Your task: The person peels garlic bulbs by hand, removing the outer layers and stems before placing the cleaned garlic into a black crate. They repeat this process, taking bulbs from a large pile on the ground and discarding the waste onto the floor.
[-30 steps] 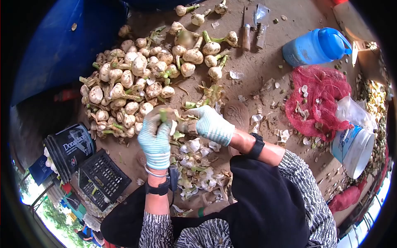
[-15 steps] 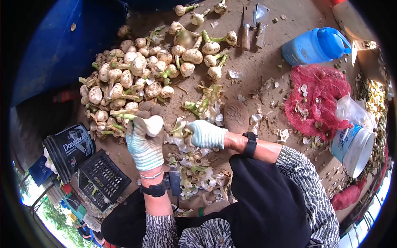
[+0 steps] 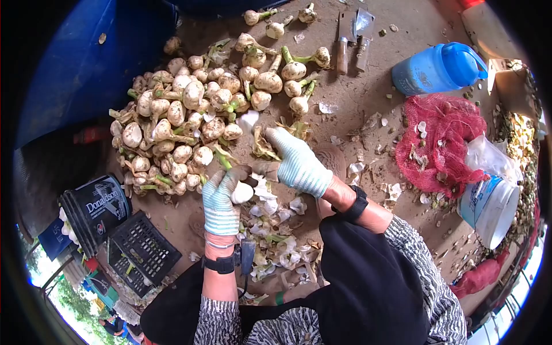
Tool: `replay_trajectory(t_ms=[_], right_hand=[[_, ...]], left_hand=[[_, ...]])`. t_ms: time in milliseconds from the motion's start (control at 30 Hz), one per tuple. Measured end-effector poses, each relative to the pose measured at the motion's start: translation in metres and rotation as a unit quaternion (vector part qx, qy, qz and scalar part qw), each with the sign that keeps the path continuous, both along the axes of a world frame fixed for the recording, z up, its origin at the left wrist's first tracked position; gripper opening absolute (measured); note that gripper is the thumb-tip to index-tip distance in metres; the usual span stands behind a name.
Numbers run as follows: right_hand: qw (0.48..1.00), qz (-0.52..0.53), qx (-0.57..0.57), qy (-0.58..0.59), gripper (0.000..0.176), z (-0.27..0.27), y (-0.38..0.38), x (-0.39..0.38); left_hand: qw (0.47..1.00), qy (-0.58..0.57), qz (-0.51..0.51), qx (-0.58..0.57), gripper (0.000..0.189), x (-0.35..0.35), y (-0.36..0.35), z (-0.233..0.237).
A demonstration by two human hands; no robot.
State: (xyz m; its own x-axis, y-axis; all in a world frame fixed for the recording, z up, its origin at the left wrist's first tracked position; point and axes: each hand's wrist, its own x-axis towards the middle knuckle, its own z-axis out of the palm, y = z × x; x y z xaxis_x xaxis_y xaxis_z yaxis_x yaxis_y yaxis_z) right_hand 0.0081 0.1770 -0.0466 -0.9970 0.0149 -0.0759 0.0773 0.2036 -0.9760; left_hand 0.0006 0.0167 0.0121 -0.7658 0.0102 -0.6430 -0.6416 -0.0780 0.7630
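Note:
My left hand (image 3: 221, 198), in a striped knit glove with soiled fingertips, is closed around a peeled white garlic bulb (image 3: 242, 193). The bulb's green stem (image 3: 223, 158) sticks up past my fingers. Close beside it, my gloved right hand (image 3: 299, 164) has its thumb stretched toward the bulb and its fingers spread apart. A dry brownish piece of peel (image 3: 263, 145) is right at the right fingertips. Beyond it a white scrap of peel (image 3: 248, 121) looks blurred. Unpeeled garlic bulbs (image 3: 175, 112) with soil on them are heaped ahead of my left hand.
Loose peelings (image 3: 282, 230) lie between my arms and lap. Two cleavers (image 3: 343, 49) rest at the back, near a blue jug (image 3: 434, 69). To the right are a red mesh bag (image 3: 440, 141) and a white bucket (image 3: 491, 210). A black bucket (image 3: 98, 210) and crate (image 3: 144, 250) stand left.
My left hand has lowered and shifted right with the garlic bulb. My right hand has moved up and its fingers have spread, with peel now at and beyond the fingertips.

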Motion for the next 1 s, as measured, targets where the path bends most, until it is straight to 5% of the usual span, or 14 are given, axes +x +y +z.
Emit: replay_trajectory(t_ms=[67, 167, 233, 300, 367, 467, 567, 700, 900, 967, 1000], right_hand=[[0.995, 0.057, 0.072, 0.022, 0.066, 0.01, 0.001, -0.004], [0.984, 0.166, 0.041, -0.056, 0.043, -0.007, -0.007, -0.009], [0.988, 0.127, 0.063, -0.065, 0.029, -0.009, -0.001, -0.01], [0.987, -0.068, -0.047, -0.135, 0.025, -0.03, 0.023, -0.016], [0.969, -0.213, 0.044, -0.12, 0.026, -0.055, 0.05, -0.019], [0.969, -0.17, 0.179, -0.026, 0.031, -0.049, 0.053, -0.006], [0.936, -0.086, 0.309, -0.143, 0.046, -0.037, 0.058, -0.014], [0.909, -0.035, 0.374, -0.178, 0.05, -0.074, 0.051, -0.031], [0.933, -0.07, 0.31, -0.166, 0.043, -0.089, 0.055, -0.038], [0.975, -0.073, 0.167, -0.129, 0.043, -0.061, 0.052, -0.027], [0.982, -0.082, 0.024, -0.168, 0.045, -0.027, 0.046, -0.022]], left_hand=[[0.999, 0.002, -0.044, -0.028, 0.015, 0.005, -0.007, -0.008], [0.989, -0.002, -0.125, -0.074, 0.015, 0.012, -0.002, -0.011], [0.983, -0.021, -0.166, -0.079, 0.015, 0.014, -0.001, -0.012], [0.978, -0.074, -0.188, -0.05, 0.016, 0.019, 0.001, -0.005], [0.98, -0.093, -0.176, -0.023, 0.013, 0.026, -0.001, -0.006], [0.991, -0.061, -0.113, 0.031, 0.018, 0.039, -0.002, -0.021], [0.985, -0.142, -0.04, 0.087, 0.019, 0.038, -0.001, -0.042], [0.98, -0.147, -0.127, 0.048, 0.018, 0.019, 0.007, -0.049], [0.991, -0.08, -0.096, 0.047, 0.023, -0.014, 0.018, -0.055], [0.999, -0.011, -0.052, -0.001, 0.026, -0.028, 0.028, -0.052], [0.993, -0.024, -0.114, -0.038, 0.036, -0.035, 0.024, -0.059]])
